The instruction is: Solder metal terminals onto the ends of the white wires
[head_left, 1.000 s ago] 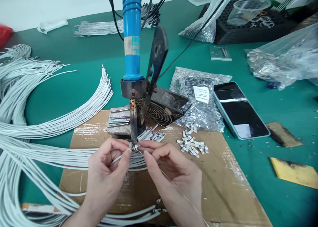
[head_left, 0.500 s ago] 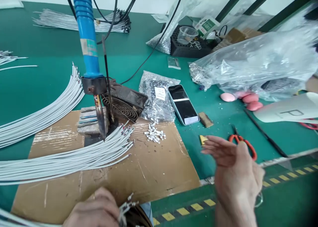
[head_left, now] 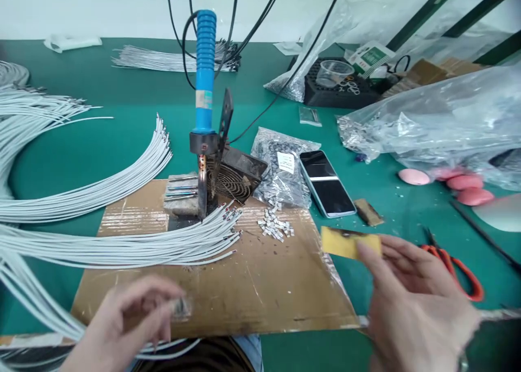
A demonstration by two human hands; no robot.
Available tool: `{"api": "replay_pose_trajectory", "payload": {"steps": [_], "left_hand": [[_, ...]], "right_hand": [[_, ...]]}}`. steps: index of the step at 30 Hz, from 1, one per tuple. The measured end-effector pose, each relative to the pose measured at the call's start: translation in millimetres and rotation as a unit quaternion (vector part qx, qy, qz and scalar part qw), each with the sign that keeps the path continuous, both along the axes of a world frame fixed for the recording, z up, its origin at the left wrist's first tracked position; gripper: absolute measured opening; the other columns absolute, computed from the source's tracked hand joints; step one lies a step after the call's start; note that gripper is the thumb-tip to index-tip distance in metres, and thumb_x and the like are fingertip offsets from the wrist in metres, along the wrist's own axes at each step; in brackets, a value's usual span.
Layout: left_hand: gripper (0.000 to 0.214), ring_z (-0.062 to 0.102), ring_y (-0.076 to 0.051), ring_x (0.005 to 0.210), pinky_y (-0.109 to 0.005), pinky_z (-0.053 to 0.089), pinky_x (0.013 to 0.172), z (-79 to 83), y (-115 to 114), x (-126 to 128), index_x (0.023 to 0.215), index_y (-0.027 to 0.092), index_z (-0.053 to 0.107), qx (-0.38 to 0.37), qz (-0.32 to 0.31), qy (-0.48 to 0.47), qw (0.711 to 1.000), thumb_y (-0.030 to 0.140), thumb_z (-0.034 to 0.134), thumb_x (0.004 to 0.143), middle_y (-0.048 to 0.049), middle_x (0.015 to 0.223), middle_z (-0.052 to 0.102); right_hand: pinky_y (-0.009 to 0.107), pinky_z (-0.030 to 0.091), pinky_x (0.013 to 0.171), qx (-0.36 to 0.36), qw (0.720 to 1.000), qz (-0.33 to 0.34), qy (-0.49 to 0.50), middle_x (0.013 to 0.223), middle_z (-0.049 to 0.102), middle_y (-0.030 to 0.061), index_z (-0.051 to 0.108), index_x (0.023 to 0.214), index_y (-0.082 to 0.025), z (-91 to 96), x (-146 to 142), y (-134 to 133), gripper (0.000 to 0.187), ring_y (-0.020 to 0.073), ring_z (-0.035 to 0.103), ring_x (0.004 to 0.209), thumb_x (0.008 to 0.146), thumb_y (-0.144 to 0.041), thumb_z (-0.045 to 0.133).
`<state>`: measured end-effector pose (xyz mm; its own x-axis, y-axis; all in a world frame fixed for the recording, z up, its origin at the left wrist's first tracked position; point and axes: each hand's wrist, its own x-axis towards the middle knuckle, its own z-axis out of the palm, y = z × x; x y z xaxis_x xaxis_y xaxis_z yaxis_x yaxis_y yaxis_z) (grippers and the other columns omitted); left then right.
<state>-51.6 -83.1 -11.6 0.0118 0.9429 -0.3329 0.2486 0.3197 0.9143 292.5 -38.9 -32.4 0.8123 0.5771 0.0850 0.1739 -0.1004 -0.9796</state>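
My right hand (head_left: 419, 290) pinches a flat yellow sponge (head_left: 341, 244) with a dark mark on its upper edge, held over the right edge of the cardboard. Low over the front of the cardboard (head_left: 260, 290), my left hand (head_left: 134, 312) has thumb and fingertips together on a small silvery piece (head_left: 180, 308), too blurred to name. Beyond it lies a bundle of white wires (head_left: 163, 247) with bared tips. Just behind those tips, a blue soldering iron (head_left: 204, 100) is fixed upright, tip down. Small white connectors (head_left: 275, 224) lie in a loose pile.
A phone (head_left: 328, 183), a bag of parts (head_left: 283, 168) and a brown block (head_left: 368, 212) lie to the right. Orange-handled scissors (head_left: 456, 266) sit behind my right hand. More wire bundles (head_left: 93, 193) spread at left. A small fan (head_left: 240, 171) stands behind the iron.
My right hand has picked up the yellow sponge from the green table. My left hand has risen from the front edge over the cardboard. The view has shifted left.
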Motion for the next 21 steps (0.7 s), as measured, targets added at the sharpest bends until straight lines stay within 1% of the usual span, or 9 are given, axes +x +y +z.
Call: {"api": "replay_pose_trajectory", "payload": {"steps": [1, 3, 6, 9, 11, 14, 16, 18, 21], "left_hand": [[0.026, 0.066, -0.017, 0.056, -0.023, 0.052, 0.053, 8.8, 12, 3, 0.096, 0.026, 0.082, 0.006, 0.037, 0.023, 0.999, 0.05, 0.075, 0.09, -0.0015, 0.059, 0.07], [0.022, 0.063, -0.015, 0.06, -0.022, 0.052, 0.058, 20.7, 35, 10, 0.098, 0.024, 0.079, 0.046, 0.11, 0.055, 0.991, 0.044, 0.078, 0.089, 0.0009, 0.064, 0.068], [0.033, 0.059, -0.014, 0.059, -0.023, 0.051, 0.06, 24.7, 62, 23, 0.117, 0.021, 0.076, 0.087, 0.112, 0.048, 0.989, 0.041, 0.076, 0.091, 0.0017, 0.069, 0.068], [0.045, 0.06, -0.016, 0.058, -0.026, 0.049, 0.056, 19.5, 76, 33, 0.128, 0.016, 0.073, 0.073, 0.067, 0.04, 0.994, 0.039, 0.075, 0.089, 0.0008, 0.068, 0.069], [0.034, 0.06, -0.016, 0.057, -0.026, 0.048, 0.054, 14.9, 78, 37, 0.116, 0.016, 0.078, 0.091, 0.058, 0.042, 0.993, 0.035, 0.075, 0.088, 0.0005, 0.065, 0.069], [0.011, 0.06, -0.015, 0.062, -0.025, 0.049, 0.059, 9.9, 74, 39, 0.096, 0.02, 0.081, 0.179, 0.063, 0.077, 0.979, 0.025, 0.073, 0.09, -0.0019, 0.076, 0.075], [0.011, 0.061, -0.013, 0.065, -0.024, 0.05, 0.062, 8.7, 69, 38, 0.096, 0.023, 0.081, 0.233, 0.054, 0.104, 0.965, 0.019, 0.072, 0.092, -0.0008, 0.084, 0.077], [0.014, 0.058, -0.012, 0.061, -0.023, 0.049, 0.061, 8.9, 65, 38, 0.098, 0.024, 0.081, 0.256, 0.043, 0.119, 0.958, 0.015, 0.071, 0.093, 0.0016, 0.08, 0.075], [0.015, 0.055, -0.013, 0.058, -0.024, 0.048, 0.059, 10.5, 63, 38, 0.096, 0.024, 0.081, 0.245, 0.045, 0.127, 0.96, 0.015, 0.069, 0.093, 0.0021, 0.075, 0.072]], "right_hand": [[0.032, 0.059, 0.081, 0.031, 0.999, 0.037, 0.01, 0.094, 0.078, 0.002, 0.08, 0.095, -0.028, 2.8, -22, 4, 0.028, 0.0177, 0.072, 0.085, 0.071, -0.032, 0.094], [0.03, 0.061, 0.075, 0.03, 0.985, 0.164, 0.041, 0.093, 0.078, 0.0021, 0.078, 0.094, -0.025, 6.5, -66, 15, 0.024, 0.0171, 0.073, 0.082, 0.075, -0.028, 0.091], [0.03, 0.063, 0.075, 0.044, 0.944, 0.317, 0.085, 0.094, 0.077, 0.0025, 0.073, 0.095, -0.024, 7.4, -121, 30, 0.019, 0.0178, 0.074, 0.083, 0.081, -0.023, 0.085], [0.03, 0.063, 0.08, 0.044, 0.929, 0.356, 0.094, 0.096, 0.076, 0.0033, 0.07, 0.096, -0.023, 7.1, -150, 37, 0.007, 0.0178, 0.075, 0.088, 0.09, -0.022, 0.074], [0.029, 0.062, 0.082, 0.047, 0.924, 0.367, 0.095, 0.096, 0.076, 0.0032, 0.069, 0.096, -0.023, 7.3, -157, 36, 0.005, 0.0172, 0.075, 0.089, 0.093, -0.019, 0.069], [0.028, 0.062, 0.083, 0.052, 0.922, 0.377, 0.072, 0.098, 0.076, 0.0037, 0.069, 0.099, -0.023, 6.8, -159, 28, 0.008, 0.0173, 0.075, 0.093, 0.095, -0.016, 0.067], [0.029, 0.061, 0.084, 0.048, 0.926, 0.373, 0.036, 0.099, 0.077, 0.0039, 0.07, 0.1, -0.023, 5.6, -158, 22, 0.01, 0.0185, 0.075, 0.096, 0.096, -0.015, 0.066], [0.029, 0.061, 0.085, 0.047, 0.928, 0.37, -0.006, 0.099, 0.078, 0.0033, 0.07, 0.101, -0.024, 4.3, -158, 17, 0.012, 0.0189, 0.076, 0.099, 0.097, -0.013, 0.066], [0.028, 0.06, 0.088, 0.054, 0.925, 0.373, -0.052, 0.099, 0.079, 0.0018, 0.07, 0.104, -0.025, 3.2, -156, 14, 0.017, 0.0175, 0.077, 0.098, 0.096, -0.01, 0.066]]}}
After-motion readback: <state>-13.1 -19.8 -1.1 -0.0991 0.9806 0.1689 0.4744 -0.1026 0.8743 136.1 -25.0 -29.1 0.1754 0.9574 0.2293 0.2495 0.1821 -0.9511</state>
